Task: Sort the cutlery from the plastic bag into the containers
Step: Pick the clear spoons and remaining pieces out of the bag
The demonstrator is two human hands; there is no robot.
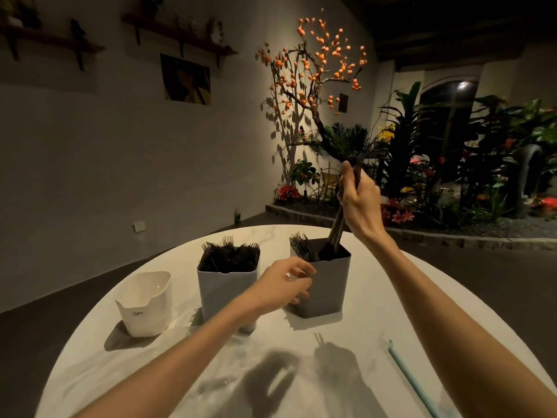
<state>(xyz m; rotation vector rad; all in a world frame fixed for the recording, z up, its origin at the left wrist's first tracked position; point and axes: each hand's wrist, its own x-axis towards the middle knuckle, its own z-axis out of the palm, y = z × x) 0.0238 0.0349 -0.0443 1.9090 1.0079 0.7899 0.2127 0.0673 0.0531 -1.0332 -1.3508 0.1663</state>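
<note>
On a round white table [391, 312] three containers stand in a row. At the left is a white container [147, 303]; whether it holds anything cannot be told. In the middle, a grey container [227, 285] is packed with dark plastic forks [230, 256], tines up. At the right, a darker grey container [324, 282] holds more dark cutlery [301, 245] along its left side. The right hand [358, 200], raised above that right container, grips a bundle of dark utensils [336, 230] whose lower ends reach down into it. The left hand [283, 285] rests against the right container's near-left side, fingers loosely curled round its wall. A pale blue strip [413, 384] lies near the table's right edge.
</note>
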